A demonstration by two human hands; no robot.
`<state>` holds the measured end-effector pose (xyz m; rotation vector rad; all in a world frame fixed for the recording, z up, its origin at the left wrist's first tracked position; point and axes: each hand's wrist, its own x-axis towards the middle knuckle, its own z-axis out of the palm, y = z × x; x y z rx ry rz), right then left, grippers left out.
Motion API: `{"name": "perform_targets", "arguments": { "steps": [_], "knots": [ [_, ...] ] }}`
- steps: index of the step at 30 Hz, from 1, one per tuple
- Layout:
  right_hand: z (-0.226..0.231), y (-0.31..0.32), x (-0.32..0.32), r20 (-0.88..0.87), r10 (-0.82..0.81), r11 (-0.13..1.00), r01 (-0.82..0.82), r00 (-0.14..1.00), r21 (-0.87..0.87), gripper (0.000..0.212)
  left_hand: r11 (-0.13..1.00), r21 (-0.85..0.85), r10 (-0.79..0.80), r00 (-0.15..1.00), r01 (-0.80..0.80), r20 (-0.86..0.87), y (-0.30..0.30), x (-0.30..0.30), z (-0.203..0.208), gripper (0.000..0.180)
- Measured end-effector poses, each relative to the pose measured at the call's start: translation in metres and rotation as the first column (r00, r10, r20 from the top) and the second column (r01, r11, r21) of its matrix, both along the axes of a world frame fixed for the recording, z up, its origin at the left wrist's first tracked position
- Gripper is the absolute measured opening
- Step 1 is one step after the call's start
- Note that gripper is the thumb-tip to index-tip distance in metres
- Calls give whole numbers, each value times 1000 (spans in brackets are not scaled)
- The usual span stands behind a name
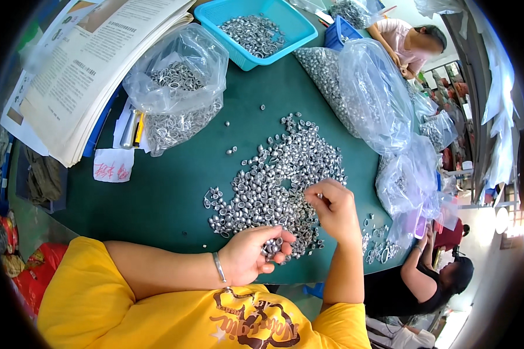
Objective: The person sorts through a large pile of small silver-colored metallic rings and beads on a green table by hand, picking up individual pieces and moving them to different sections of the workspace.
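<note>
A wide heap of small silvery oval metal caps (262, 186) is spread over the green tabletop. At its near edge my left hand (250, 253) is cupped palm up, fingers curled round a small clutch of the same metal caps (272, 248). My right hand (336, 210) hovers over the right side of the heap, thumb and fingers pinched together. Whatever sits between those fingertips is hidden. A few stray caps (232, 150) lie apart to the left of the heap, and some open metal rings (381, 250) are scattered to the right of my right forearm.
A turquoise basket (256, 61) of metal pieces stands at the far side. Clear plastic bags of rings (183, 116) and caps (332, 87) flank the heap. Stacked papers (93, 75) lie far left, near a handwritten note (113, 165). Two people (413, 285) sit along the right side.
</note>
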<state>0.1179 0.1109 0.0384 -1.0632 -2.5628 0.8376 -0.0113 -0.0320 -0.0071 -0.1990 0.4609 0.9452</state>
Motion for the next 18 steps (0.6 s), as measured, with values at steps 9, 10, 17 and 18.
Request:
{"name": "perform_targets", "arguments": {
  "steps": [9,10,17,18],
  "knots": [
    [-36,2,-20,23,-149,969,141,989,205,7,1000,-2,28,999,-27,42,0,-1,2,24],
    [-38,4,-18,0,-124,972,121,992,200,7,1000,-2,29,999,-29,33,0,-2,3,25],
    [-15,10,6,-360,-48,900,-116,932,-420,6,999,3,34,999,-34,-6,0,-1,1,26],
    [-9,11,10,-445,73,826,-304,893,-474,6,999,1,34,999,-34,-5,1,-1,1,26]
  ]
}}
